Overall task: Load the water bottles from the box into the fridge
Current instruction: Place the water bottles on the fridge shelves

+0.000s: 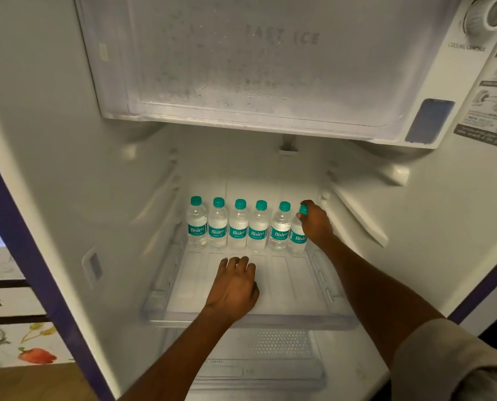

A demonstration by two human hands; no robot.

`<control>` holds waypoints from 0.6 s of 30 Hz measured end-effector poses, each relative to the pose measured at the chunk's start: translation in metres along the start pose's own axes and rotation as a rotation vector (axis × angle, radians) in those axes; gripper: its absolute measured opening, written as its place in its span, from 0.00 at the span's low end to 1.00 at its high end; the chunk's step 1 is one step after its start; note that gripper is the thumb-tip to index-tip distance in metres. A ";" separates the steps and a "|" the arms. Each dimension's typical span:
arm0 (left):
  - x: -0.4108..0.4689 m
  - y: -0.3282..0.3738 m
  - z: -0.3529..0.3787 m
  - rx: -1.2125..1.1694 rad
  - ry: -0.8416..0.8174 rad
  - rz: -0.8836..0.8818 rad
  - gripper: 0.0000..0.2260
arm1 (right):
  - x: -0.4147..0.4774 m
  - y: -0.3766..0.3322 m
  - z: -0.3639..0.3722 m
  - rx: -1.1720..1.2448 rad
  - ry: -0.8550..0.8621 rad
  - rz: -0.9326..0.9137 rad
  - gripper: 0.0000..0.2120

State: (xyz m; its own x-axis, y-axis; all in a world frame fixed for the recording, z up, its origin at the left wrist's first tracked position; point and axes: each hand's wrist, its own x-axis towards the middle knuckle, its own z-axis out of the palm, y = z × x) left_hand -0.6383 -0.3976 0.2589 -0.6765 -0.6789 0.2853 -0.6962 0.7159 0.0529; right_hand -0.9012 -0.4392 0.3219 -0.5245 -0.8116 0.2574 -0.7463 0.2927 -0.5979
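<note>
A water bottle (298, 237), judged light and slippery, is gripped at its stiff cap (303, 209) by the right hand (313, 224), far right in the row on the fridge shelf (299, 285); the left hand (233, 287) is rested nearer, loosely curled, empty.

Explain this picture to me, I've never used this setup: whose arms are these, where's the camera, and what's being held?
No machine here: these are a person's two bare hands, filmed by one wide-angle camera worn on the head, looking down into an open fridge. Five water bottles with teal caps stand in a row at the back of the clear shelf. The right hand grips a sixth bottle by its top, at the row's right end. The left hand rests on the shelf in front and holds nothing. Above is the frosted freezer box.
</note>
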 end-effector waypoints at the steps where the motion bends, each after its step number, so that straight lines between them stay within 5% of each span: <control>1: 0.000 0.000 0.000 0.000 0.005 -0.009 0.19 | 0.000 0.000 -0.002 -0.016 -0.009 -0.001 0.15; 18: 0.001 0.004 -0.016 0.009 -0.114 -0.128 0.26 | -0.079 -0.025 -0.033 -0.170 -0.052 -0.028 0.14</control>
State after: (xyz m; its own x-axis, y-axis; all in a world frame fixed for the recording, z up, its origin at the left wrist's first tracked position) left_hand -0.6381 -0.3930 0.2753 -0.6048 -0.7787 0.1666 -0.7800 0.6215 0.0733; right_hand -0.8551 -0.3656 0.3414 -0.4835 -0.8447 0.2297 -0.8214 0.3471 -0.4525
